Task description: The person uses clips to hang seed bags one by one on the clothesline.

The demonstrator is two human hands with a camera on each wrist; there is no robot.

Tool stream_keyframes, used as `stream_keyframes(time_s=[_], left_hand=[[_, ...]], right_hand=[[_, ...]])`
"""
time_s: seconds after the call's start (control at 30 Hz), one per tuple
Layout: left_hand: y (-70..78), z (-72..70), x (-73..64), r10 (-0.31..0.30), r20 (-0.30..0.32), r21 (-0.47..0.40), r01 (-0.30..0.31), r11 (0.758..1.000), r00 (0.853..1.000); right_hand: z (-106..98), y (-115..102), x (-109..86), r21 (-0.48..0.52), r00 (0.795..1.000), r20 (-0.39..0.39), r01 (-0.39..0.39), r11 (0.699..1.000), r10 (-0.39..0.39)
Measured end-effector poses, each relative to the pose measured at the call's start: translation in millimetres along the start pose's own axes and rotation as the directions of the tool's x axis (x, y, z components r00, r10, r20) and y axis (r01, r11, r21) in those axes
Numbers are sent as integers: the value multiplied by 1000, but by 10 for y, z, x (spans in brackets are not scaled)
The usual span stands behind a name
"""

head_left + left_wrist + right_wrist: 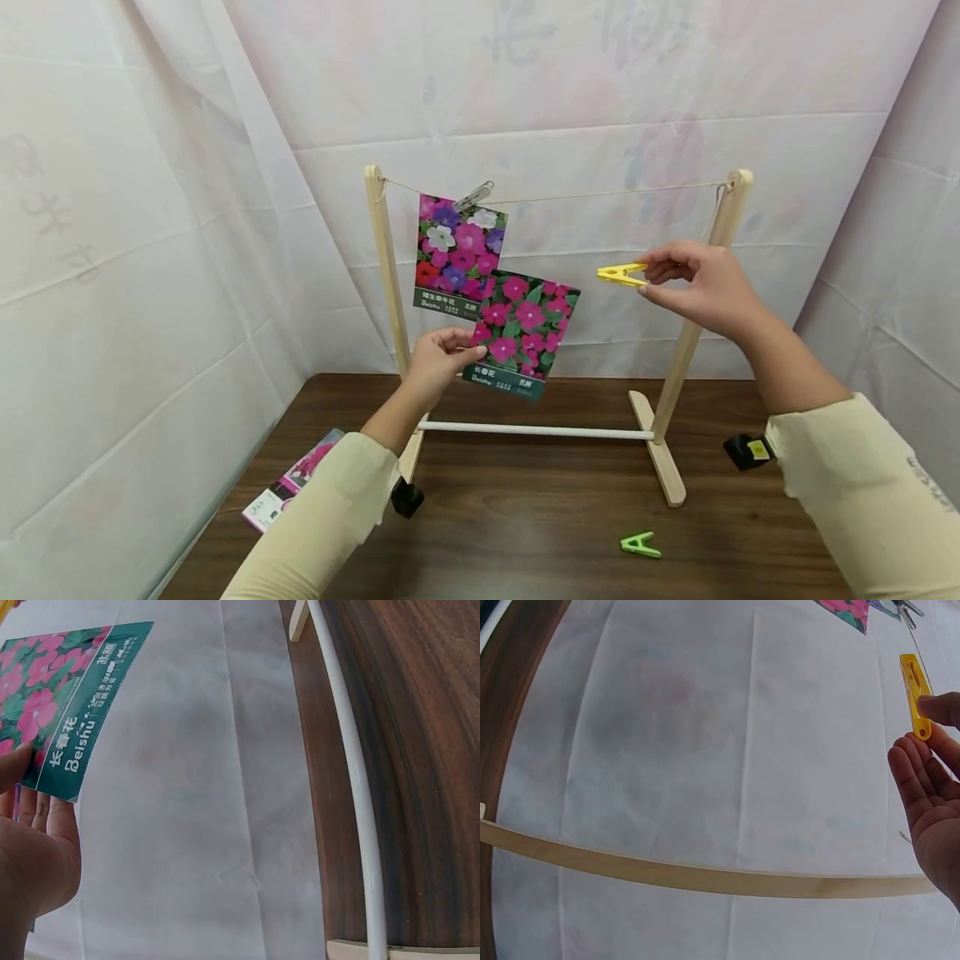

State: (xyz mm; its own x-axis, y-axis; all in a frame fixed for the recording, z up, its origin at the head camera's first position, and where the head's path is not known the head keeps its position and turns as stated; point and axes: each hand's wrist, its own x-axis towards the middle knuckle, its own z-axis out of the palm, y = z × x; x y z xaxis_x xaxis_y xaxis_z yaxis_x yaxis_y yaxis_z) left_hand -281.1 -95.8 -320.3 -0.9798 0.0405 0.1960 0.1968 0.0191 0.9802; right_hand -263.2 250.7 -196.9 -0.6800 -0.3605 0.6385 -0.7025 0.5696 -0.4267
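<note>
My left hand (438, 362) pinches a flower seed packet (525, 325) with pink blooms by its left edge, thumb on the front. The packet tilts a little and overlaps the lower corner of a second seed packet (459, 250), with mixed-colour flowers. A grey clothespin (474, 196) clips that second packet to a thin string (600, 195). Over on the right, my right hand (705, 287) holds a yellow clothespin (621, 274) between thumb and fingers, below the string. In the right wrist view the yellow clothespin (913, 694) points upward from the fingertips.
The string runs between two wooden posts (681, 367) of a stand, joined low down by a white rod (536, 430). A green clothespin (640, 545) lies on the brown table (517, 517) at the front. More seed packets (296, 479) lie at the left, partly behind my left sleeve.
</note>
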Motion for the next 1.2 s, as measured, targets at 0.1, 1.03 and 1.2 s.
stream_keyframes(time_s=[0.1,1.03,1.2], left_hand=[[22,22,24,1,13,0,-1,1000,1000],[227,422,363,91,-90,-19,-93,995,992],[226,470,380,99,-103,-33,-103,994,990]], right_hand=[[-20,-19,69,-20,1000,3,8,1000,-8],[-239,-408,816,-389,984,53,176,904,-169],[-211,-488,910,-419,982,73,188,889,-173]])
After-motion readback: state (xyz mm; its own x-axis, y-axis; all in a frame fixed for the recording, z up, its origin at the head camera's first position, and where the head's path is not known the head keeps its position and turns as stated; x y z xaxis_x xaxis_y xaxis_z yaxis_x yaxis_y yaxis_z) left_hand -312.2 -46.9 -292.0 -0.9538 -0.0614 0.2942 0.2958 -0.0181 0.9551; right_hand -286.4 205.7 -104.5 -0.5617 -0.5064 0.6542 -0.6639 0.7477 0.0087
